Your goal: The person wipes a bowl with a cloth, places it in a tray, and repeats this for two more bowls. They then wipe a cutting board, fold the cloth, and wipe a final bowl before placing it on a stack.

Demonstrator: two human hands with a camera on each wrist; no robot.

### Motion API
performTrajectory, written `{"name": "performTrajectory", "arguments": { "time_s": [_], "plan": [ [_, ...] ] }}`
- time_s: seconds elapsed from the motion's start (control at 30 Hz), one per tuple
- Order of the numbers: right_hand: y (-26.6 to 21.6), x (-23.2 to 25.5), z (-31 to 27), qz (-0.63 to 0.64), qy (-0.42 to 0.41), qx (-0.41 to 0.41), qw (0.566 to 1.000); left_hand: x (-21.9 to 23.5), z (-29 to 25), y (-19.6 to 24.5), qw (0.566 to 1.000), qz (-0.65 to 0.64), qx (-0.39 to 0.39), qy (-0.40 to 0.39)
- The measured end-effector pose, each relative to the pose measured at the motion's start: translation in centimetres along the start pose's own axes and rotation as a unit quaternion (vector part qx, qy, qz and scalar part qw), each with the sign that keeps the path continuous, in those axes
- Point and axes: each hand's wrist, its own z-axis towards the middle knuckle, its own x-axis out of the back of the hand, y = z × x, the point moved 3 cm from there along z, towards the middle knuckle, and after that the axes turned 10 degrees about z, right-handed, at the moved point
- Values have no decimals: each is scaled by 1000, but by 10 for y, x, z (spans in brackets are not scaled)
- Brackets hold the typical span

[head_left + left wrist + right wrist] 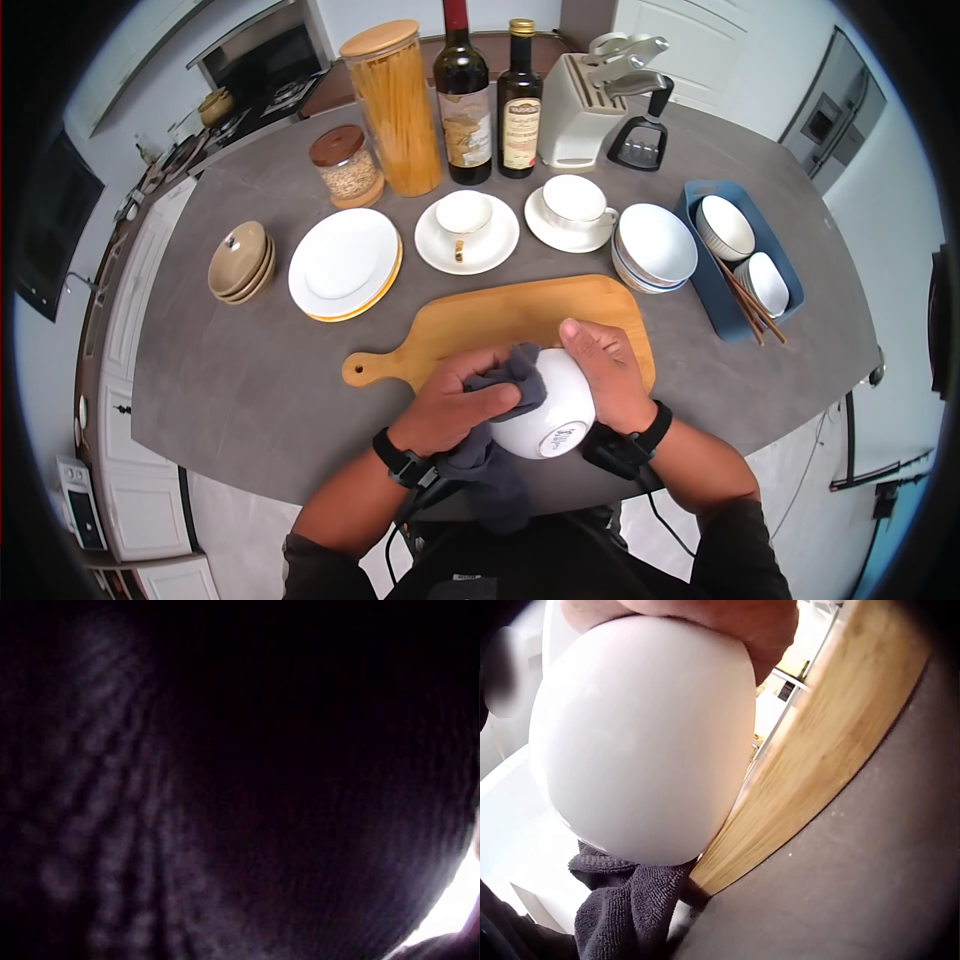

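A white bowl [562, 405] is tilted on its side over the near edge of the cutting board [500, 320], its marked foot toward me. My right hand [612, 378] grips the bowl at its right side, thumb up by the rim. With my left hand [450, 400] I pinch a dark grey cloth [522, 375] over the bowl's left rim; the rest of the cloth hangs below. In the right wrist view the bowl's smooth outside [645, 735] fills the middle, with the cloth [634, 900] under it. Dark cloth folds [120, 787] cover nearly all of the left wrist view.
Left of the board are stacked plates [345, 262] and small brown bowls [240, 262]. Behind it stand two cups on saucers [467, 258] and stacked bowls [655, 245]. A blue bin [715, 295] holds bowls and chopsticks at right. Bottles [463, 120], jars and a knife block [582, 115] line the back.
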Motion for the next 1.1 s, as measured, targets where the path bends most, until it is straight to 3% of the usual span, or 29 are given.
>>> {"name": "performTrajectory", "arguments": {
  "time_s": [0.13,0.23,0.3,0.43,0.53,0.6,0.73,0.8,0.83,0.9,0.93,1.03,1.1],
  "plan": [
    [-3,2,2,21,42,-12,999,0,-1,-1,999,-33,26,8],
    [-3,6,3,24,29,-9,999,-3,-4,-4,995,-85,32,-39],
    [-4,5,2,27,30,-11,999,-7,-11,-9,983,-137,102,-70],
    [-7,6,1,13,17,2,1000,-4,-13,-12,977,-126,117,-122],
    [-5,9,2,10,20,15,1000,0,-10,-10,990,-64,90,-85],
    [-6,9,4,13,26,17,999,3,-4,-8,998,-9,16,-67],
    [-5,10,5,23,40,18,999,1,-2,-3,998,27,-13,-55],
    [0,12,7,24,42,22,999,1,-3,-8,1000,2,23,19],
    [1,13,8,26,45,28,998,-1,-1,-9,1000,2,23,19],
    [1,14,9,19,45,31,998,0,1,-17,986,-109,74,105],
    [1,14,9,12,44,34,998,0,3,-19,986,-109,74,104],
    [-4,14,7,6,33,46,998,7,10,-21,944,-251,61,205],
    [-7,10,4,3,19,48,999,11,13,-14,947,-227,31,226]
  ]
}}
